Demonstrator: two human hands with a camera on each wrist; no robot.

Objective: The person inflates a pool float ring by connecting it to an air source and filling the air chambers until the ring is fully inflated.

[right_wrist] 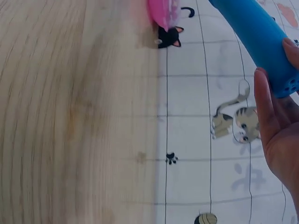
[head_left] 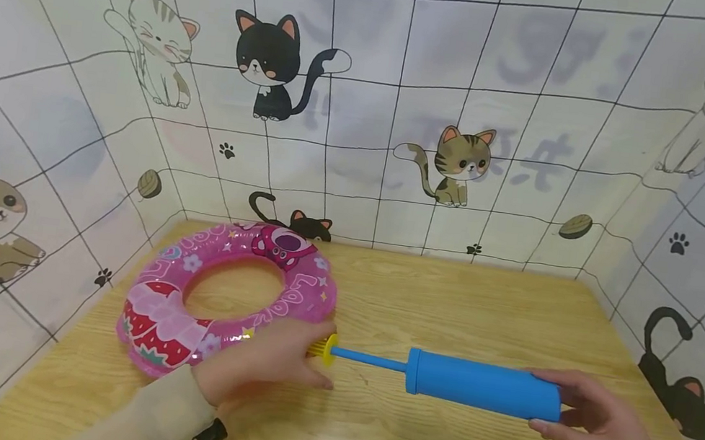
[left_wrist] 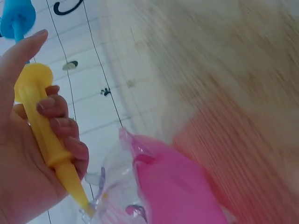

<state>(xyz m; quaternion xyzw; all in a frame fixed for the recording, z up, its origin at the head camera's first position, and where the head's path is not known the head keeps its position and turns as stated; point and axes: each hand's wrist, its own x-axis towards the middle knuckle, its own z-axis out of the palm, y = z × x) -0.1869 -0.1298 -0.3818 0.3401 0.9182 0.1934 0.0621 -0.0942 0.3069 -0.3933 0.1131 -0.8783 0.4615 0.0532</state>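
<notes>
A blue hand pump (head_left: 480, 385) lies almost level above the table, its thin blue rod (head_left: 369, 359) drawn out between the barrel and the yellow end. My left hand (head_left: 275, 353) curls its fingers around the yellow nozzle piece (left_wrist: 42, 123). In the left wrist view, the nozzle's tip meets the clear plastic of the pink swim ring (head_left: 312, 288), near a small clear valve stub (left_wrist: 95, 178); how deep it sits is hidden. My right hand (head_left: 606, 430) grips the far end of the blue barrel between thumb and fingers. The inflated ring has strawberry and bear prints.
The wooden table (head_left: 447, 303) extends to the back and right of the ring. White cloth walls (head_left: 365, 105) with grid lines and cartoon cats enclose its back and both sides. A black band (head_left: 210, 435) shows at the left sleeve.
</notes>
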